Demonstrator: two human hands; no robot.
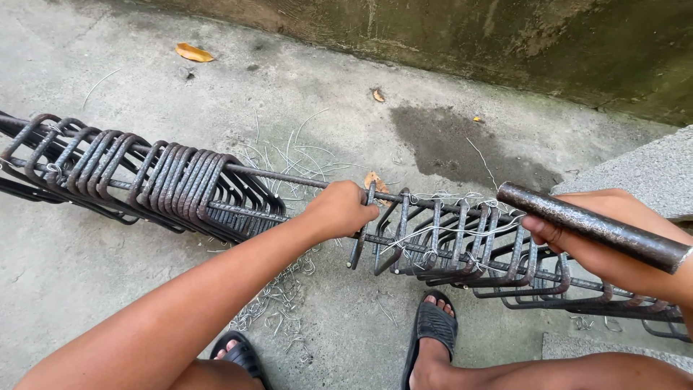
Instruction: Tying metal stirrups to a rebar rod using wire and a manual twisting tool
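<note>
A long rebar cage (180,184) of dark steel bars and square stirrups lies across the concrete from left to right. My left hand (339,209) is closed around one stirrup (361,238) near the cage's middle, on the top bar. My right hand (577,224) grips a thick dark metal rod (595,227) that points up and left over the tied stirrups on the right. Thin tie wire (440,231) is looped around the stirrups below the rod.
Loose bits of cut wire (278,296) litter the concrete under and behind the cage. My feet in black sandals (432,328) rest at the bottom. A mossy wall (505,36) runs along the back, a concrete block (642,173) sits at right, dry leaves (193,53) lie beyond.
</note>
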